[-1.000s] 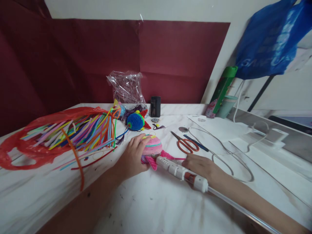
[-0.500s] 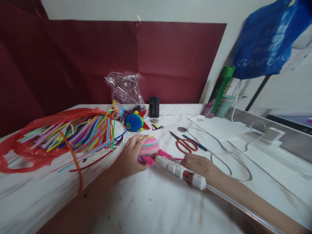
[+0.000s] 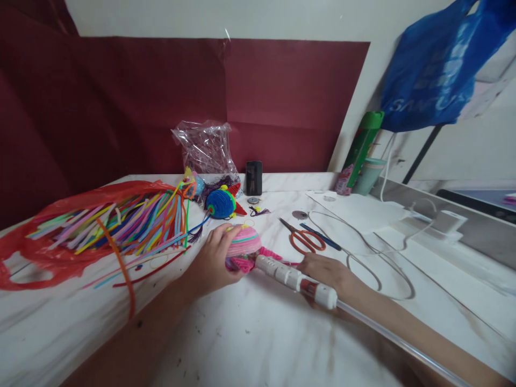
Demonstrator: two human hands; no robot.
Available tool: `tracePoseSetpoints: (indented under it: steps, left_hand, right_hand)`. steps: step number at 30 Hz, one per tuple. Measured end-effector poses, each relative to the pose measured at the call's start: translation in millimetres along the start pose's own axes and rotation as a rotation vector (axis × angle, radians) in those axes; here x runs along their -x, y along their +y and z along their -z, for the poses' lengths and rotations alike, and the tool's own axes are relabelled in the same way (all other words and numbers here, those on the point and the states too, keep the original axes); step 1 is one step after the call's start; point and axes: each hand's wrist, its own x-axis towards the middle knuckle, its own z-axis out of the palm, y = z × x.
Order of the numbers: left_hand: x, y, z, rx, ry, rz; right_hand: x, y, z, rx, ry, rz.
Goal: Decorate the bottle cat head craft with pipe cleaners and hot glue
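My left hand (image 3: pixel 215 258) is wrapped round a pink craft ball (image 3: pixel 244 242) with turquoise and yellow stripes, low over the table. Pink pieces (image 3: pixel 269 252) like fins stick out from its near right side. Curled round a white glue gun (image 3: pixel 282 273), my right hand (image 3: pixel 328 271) keeps the tip against or very near those pink pieces; contact cannot be made out. A long clear glue stick (image 3: pixel 387 330) trails from the gun's back end toward the lower right. Most of my right fingers are hidden behind the gun.
Orange-handled scissors (image 3: pixel 307 241) and a blue pen-like tool (image 3: pixel 321 236) lie beyond my right hand, near a looped white cable (image 3: pixel 374 258). At left, a red plastic bag (image 3: pixel 40 274) holds colourful pipe cleaners (image 3: pixel 121 223). A blue yarn-like ball (image 3: pixel 220 203) sits behind my left hand.
The whole view has shifted slightly. Both hands, the pink ball and the glue gun keep nearly the same positions relative to each other.
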Motion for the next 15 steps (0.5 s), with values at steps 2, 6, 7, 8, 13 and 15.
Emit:
tracePoseSetpoints:
  steps: [2,6,7,8,13,15]
  left_hand:
    - [-0.1,0.0,0.2,0.003,-0.009,0.002]
    - [-0.5,-0.4,0.8,0.002,-0.014,0.009]
    - [-0.5,-0.6,0.9,-0.001,-0.015,0.008]
    - [-0.5,-0.6,1.0,-0.003,-0.015,0.007]
    - [-0.4,-0.6,1.3,-0.008,-0.015,-0.002]
    - [-0.4,-0.8,1.2,-0.006,-0.016,-0.002]
  right_hand:
    - [-0.1,0.0,-0.6,-0.019,-0.005,-0.002]
    - [1.0,0.8,0.4,-0.021,-0.015,-0.028]
    - [1.4,1.0,0.6,-0.021,-0.012,-0.037]
    - [1.8,1.4,0.7,-0.023,-0.011,-0.042]
    - [2.7,3.4,-1.7,-0.017,-0.004,-0.044]
    - [2.6,4.4,-2.5,-0.006,-0.001,-0.020]
